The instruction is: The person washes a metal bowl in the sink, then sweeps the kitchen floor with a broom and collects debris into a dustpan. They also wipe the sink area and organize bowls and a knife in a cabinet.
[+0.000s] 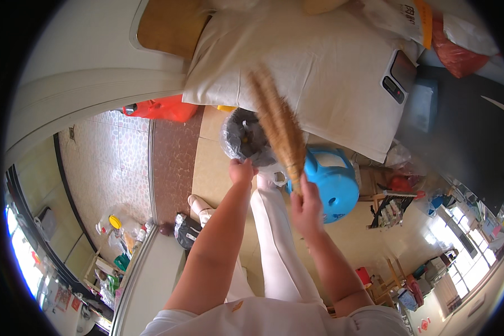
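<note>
My left hand [242, 171] grips the near rim of a trash bin [235, 136] lined with a clear plastic bag; dark contents show inside. My right hand [307, 203] is closed around the bound handle of a straw hand broom [281, 126]. The broom's bristles point up and to the left, over the bin's right side and the edge of a table with a pale cloth [294, 46]; they look slightly blurred. Just right of the broom handle stands a blue plastic stool [336, 189].
A digital scale [397, 77] lies on the cloth's right part, beside a dark surface [458, 126]. A red plastic bag [168, 108] sits by the doorway at left. A black bag [186, 231] rests near my foot. A wooden board [172, 27] is at the upper left.
</note>
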